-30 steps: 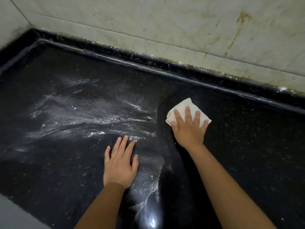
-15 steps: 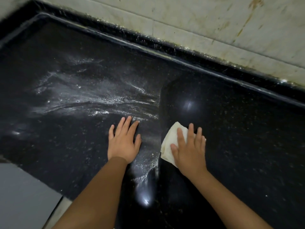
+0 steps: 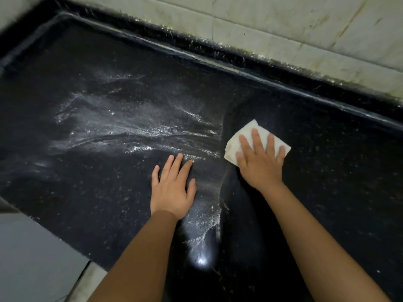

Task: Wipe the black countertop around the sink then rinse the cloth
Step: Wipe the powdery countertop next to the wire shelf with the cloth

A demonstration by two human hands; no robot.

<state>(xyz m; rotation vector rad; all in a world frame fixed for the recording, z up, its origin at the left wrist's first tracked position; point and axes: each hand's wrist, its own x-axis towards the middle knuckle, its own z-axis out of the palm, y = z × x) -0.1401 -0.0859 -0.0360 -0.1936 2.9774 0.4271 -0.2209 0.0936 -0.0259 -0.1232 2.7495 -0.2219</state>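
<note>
Your right hand (image 3: 260, 164) lies flat with its fingers straight and spread on the folded white cloth (image 3: 259, 136), pressing it to the black countertop (image 3: 327, 171); the spread likely lets your palm load the whole pad evenly instead of bunching it. The cloth sits at the edge of the darker cleaned strip, just right of the white streaky residue (image 3: 130, 131), so the next pass probably belongs leftward into that smear. Your left hand (image 3: 172, 188) rests open and flat on the counter, holding nothing, apparently as a brace while you lean in. Beyond lie the raised rear lip (image 3: 239, 71) and stained wall tiles (image 3: 283, 25). No sink is in view.
</note>
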